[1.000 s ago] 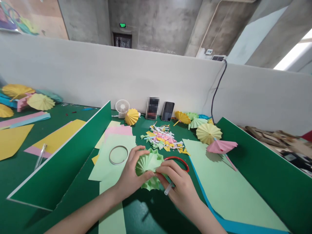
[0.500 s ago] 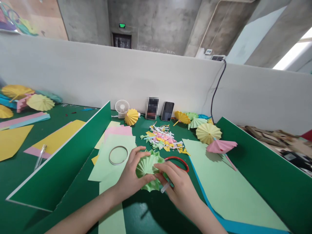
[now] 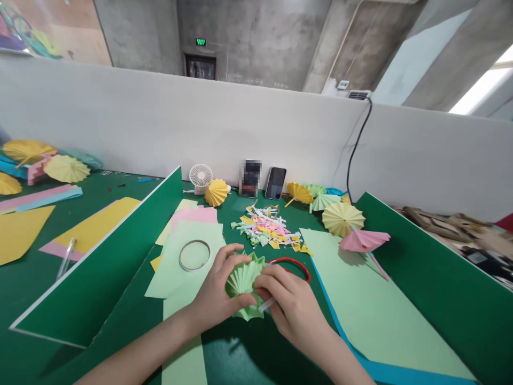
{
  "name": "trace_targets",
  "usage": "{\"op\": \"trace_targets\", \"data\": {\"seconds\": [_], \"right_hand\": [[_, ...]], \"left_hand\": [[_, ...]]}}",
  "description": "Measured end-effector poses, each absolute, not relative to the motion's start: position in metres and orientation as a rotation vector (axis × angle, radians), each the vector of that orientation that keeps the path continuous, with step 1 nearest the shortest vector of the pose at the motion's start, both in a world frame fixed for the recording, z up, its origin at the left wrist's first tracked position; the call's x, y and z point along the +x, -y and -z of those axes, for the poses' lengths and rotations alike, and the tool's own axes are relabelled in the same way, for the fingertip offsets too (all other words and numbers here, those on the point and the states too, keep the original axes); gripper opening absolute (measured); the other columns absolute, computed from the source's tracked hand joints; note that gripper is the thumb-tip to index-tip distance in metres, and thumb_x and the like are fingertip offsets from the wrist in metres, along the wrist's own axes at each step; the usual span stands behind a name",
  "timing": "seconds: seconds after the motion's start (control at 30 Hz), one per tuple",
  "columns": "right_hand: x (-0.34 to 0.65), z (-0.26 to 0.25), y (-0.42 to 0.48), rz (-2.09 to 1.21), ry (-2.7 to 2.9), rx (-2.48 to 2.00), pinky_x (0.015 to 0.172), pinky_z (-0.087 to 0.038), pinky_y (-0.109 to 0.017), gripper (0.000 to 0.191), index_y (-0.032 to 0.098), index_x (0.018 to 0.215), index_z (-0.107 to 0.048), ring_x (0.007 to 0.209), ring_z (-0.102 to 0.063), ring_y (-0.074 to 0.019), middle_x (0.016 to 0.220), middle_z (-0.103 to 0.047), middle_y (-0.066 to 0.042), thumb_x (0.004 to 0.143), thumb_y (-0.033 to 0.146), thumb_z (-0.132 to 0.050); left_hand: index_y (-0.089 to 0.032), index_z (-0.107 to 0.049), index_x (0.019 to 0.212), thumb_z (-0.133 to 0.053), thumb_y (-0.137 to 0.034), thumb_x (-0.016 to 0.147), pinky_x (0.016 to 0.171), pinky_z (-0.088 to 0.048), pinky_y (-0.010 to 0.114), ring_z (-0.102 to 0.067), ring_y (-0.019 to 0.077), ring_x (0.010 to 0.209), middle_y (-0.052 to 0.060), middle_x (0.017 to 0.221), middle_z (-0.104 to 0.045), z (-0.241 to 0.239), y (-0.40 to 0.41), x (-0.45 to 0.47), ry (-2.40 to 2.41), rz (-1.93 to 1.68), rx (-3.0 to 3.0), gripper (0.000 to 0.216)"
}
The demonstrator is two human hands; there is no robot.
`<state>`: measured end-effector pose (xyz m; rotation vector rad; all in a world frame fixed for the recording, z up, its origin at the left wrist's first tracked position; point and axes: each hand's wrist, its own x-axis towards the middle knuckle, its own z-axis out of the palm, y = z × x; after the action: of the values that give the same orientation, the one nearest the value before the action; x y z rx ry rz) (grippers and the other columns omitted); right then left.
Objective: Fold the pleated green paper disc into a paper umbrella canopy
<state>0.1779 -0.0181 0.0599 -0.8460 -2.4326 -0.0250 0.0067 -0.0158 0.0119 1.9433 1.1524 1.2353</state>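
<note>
Pleated green paper is held above the near-centre tabletop, clamped by the left hand, apparently for steadiness, while the right hand, gripping a translucent tube, pinches its right side.

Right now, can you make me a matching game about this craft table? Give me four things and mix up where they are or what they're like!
Things:
1. left hand
2. ring
3. fan
4. pale tube

Clues:
A. white, beside a yellow umbrella
B. sticking out from the right hand
C. lying on a light green sheet
D. curled around folded green paper

Right pairs: 1-D, 2-C, 3-A, 4-B
</note>
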Motion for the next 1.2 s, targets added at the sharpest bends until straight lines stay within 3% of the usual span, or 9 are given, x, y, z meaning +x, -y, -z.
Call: {"op": "trace_targets", "data": {"seconds": [0.4, 0.57, 0.9, 1.2], "right_hand": [[0.1802, -0.0597, 0.0183, 0.116, 2.381, -0.932, 0.053, -0.042, -0.024, 0.026, 0.017, 0.095, -0.056, 0.069, -0.056, -0.0160, 0.085, -0.056, -0.009, 0.079, 0.008, -0.037], [0.1765, -0.0598, 0.0199, 0.158, 2.339, -0.813, 0.055, -0.041, -0.023, 0.015, 0.018, 0.082, -0.059, 0.065, -0.054, -0.0139, 0.075, -0.058, -0.005, 0.083, 0.017, -0.044], [0.1725, -0.0545, 0.0253, 0.097, 2.367, -0.820, 0.056, -0.041, -0.025, 0.027, 0.016, 0.083, -0.056, 0.069, -0.054, -0.0155, 0.079, -0.060, -0.007, 0.073, 0.002, -0.036], [0.1780, -0.0588, 0.0182, 0.175, 2.339, -0.869, 0.054, -0.042, -0.025, 0.021, 0.016, 0.081, -0.056, 0.068, -0.055, -0.0170, 0.076, -0.059, -0.007, 0.077, 0.005, -0.038]], "left_hand": [[-0.023, -0.047, 0.108, -0.047, -0.055, 0.075, 0.097, -0.032, 0.039, -0.038, 0.0250, 0.115, 0.010, 0.120, -0.038, -0.0100, 0.0123, 0.0066, -1.179, -1.322, 1.915, 0.047], [-0.023, -0.048, 0.109, -0.049, -0.062, 0.068, 0.096, -0.034, 0.040, -0.039, 0.0273, 0.115, 0.011, 0.122, -0.035, -0.0079, 0.0132, 0.0057, -1.122, -1.284, 1.956, 0.057], [-0.024, -0.049, 0.107, -0.051, -0.061, 0.067, 0.096, -0.033, 0.043, -0.040, 0.0274, 0.113, 0.010, 0.122, -0.035, -0.0064, 0.0140, 0.0076, -1.110, -1.246, 1.960, 0.054], [-0.023, -0.048, 0.108, -0.048, -0.063, 0.068, 0.096, -0.033, 0.042, -0.038, 0.0277, 0.115, 0.011, 0.120, -0.036, -0.0094, 0.0145, 0.0056, -1.148, -1.345, 1.958, 0.056]]}}
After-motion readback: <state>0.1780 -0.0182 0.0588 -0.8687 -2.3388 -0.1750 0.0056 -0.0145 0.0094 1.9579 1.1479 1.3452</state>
